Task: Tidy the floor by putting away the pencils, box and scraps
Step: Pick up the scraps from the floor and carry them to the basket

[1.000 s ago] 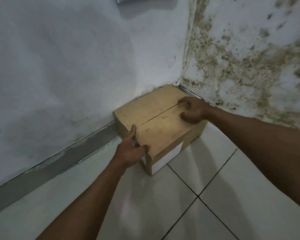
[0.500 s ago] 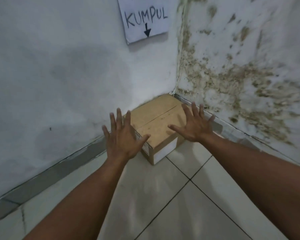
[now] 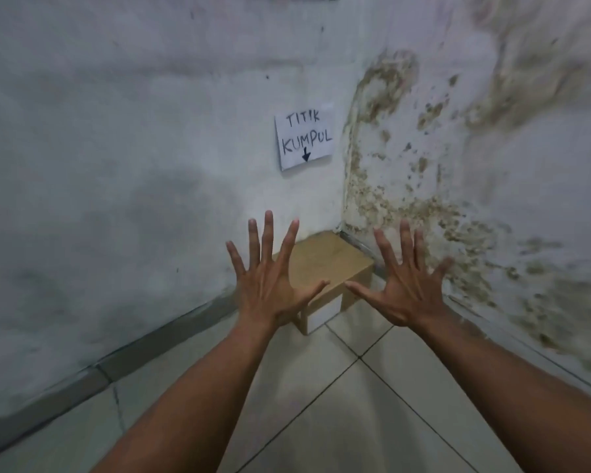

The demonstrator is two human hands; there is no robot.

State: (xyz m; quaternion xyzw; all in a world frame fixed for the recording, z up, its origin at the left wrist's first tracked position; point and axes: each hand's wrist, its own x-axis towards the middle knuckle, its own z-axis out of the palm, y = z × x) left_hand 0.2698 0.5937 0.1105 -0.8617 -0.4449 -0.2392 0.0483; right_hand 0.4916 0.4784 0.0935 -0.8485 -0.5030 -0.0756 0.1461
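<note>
A closed brown cardboard box (image 3: 325, 264) with a white label on its near side sits on the floor, pushed into the corner where two walls meet. My left hand (image 3: 270, 285) is raised in front of the box's left part, fingers spread wide, holding nothing. My right hand (image 3: 403, 285) is held up to the right of the box, also spread and empty. Both hands are apart from the box, backs toward me. No pencils or scraps are in view.
A paper sign (image 3: 303, 136) reading "TITIK KUMPUL" with a down arrow hangs on the left wall above the box. The right wall (image 3: 492, 199) is stained with brown mould. Pale floor tiles (image 3: 321, 404) spread before the corner, and a grey skirting (image 3: 171, 332) runs along the left wall.
Both hands let go of the box top and lifted away with fingers spread. The view pulled back and tilted up, bringing the whole sign into sight.
</note>
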